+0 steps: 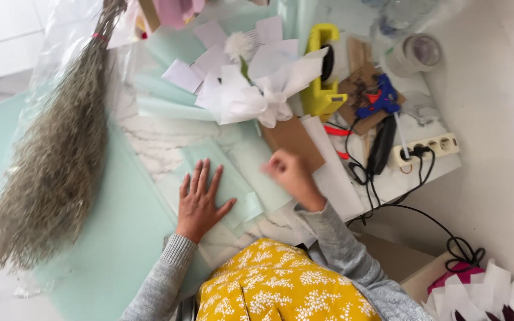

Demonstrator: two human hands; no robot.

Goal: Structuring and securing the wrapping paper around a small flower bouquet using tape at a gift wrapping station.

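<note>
My left hand point(199, 199) lies flat, fingers spread, on a pale mint-green paper sheet point(233, 178) spread over the marble table. My right hand point(288, 173) is blurred and curled over the right edge of the same sheet, beside a brown cardboard piece point(295, 139); whether it pinches the paper is unclear. Just beyond the sheet rests a small bouquet wrapped in white paper point(251, 89) with a white ribbon and one white flower.
A large bundle of dried grass point(55, 160) in clear film lies at the left. At the right sit a yellow tape dispenser point(321, 77), a blue glue gun point(379, 101), a black tool, a white power strip point(429, 145) with cables, and a tape roll point(417, 52).
</note>
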